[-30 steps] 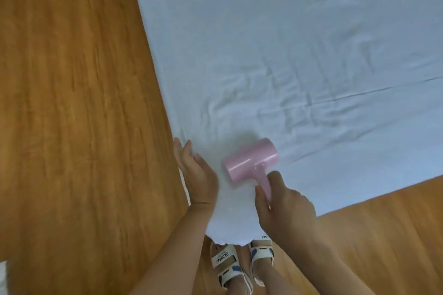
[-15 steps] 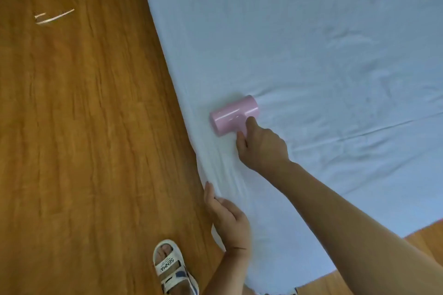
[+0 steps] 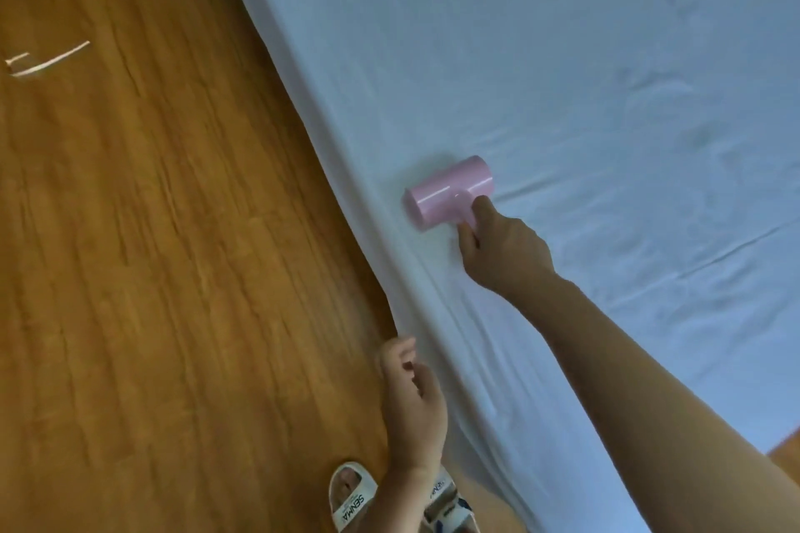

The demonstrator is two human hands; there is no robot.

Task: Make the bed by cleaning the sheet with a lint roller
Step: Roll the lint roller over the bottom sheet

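Item 1. Sheet (image 3: 562,78): pale blue-white, fills the upper right and centre of the frame, its left edge running diagonally from top centre to bottom right. Largely flat in the upper part; soft creases at right centre, and long folds bunched along the edge at lower centre.

Item 2. Lint roller (image 3: 450,193): pink, with a short handle; barrel lying on the sheet at frame centre, near the left edge.

Item 3. Right hand (image 3: 504,249): arm reaching in from lower right; fingers curled round the roller handle, index finger laid up toward the barrel.

Item 4. Left hand (image 3: 413,400): lower centre, at the sheet's edge; fingers loosely curled. Whether they pinch the cloth cannot be told.

Item 5. Wooden floor (image 3: 151,251): left half of frame. A pale scrap (image 3: 43,61) lies at upper left.

Item 6. Sandals (image 3: 350,498): white, bottom centre.

Progress, as judged: rolling is under way along the near edge. No lint is visible at this resolution, so cleaned ground cannot be told from uncleaned. The wide expanse to the upper right and the creased margin likely remain to be covered.
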